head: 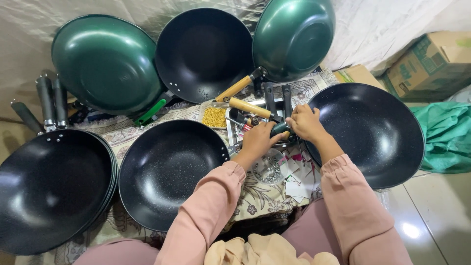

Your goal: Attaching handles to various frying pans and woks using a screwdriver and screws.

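Both hands, left [258, 139] and right [305, 122], grip a dark green handle [281, 128] between them; black woks [167, 169] flank each side.

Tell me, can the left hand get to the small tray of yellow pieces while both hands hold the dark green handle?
Probably yes. The tray of yellow pieces lies just beyond the left hand, with nothing between them, but this hand must first release the dark green handle.

Green-printed cardboard box [431, 61] at far right
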